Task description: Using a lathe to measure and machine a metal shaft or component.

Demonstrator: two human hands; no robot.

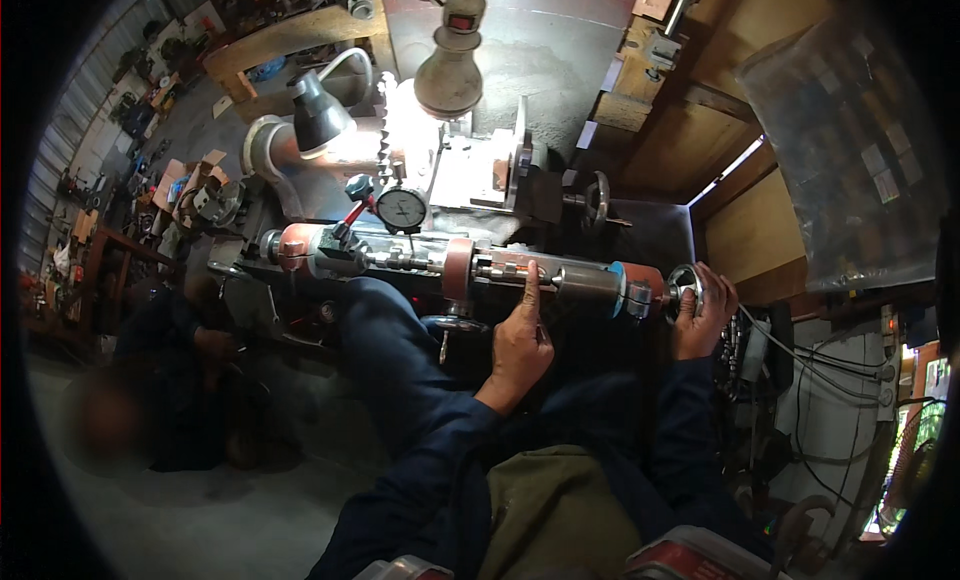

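Observation:
My left hand (520, 352) is raised to the small bench machine with its index finger stretched out and the other fingers curled. The fingertip lies over the slim metal shaft (498, 270), touching it or just in front; I cannot tell which. On the right, my right hand (704, 315) is closed round the rim of a small shiny handwheel (683, 280) at the end of the tailstock (590, 288). A round dial gauge (402, 209) stands above the shaft, its stem pointing down. Left of it is the red-collared headstock (295, 248).
A dark lamp (320, 115) and a beige lamp (449, 75) hang over the machine. A lower handwheel (455, 325) juts toward my knees. Another person (180, 330) crouches at the left. Cables (830, 370) run along the right wall, below a plastic sheet (850, 160).

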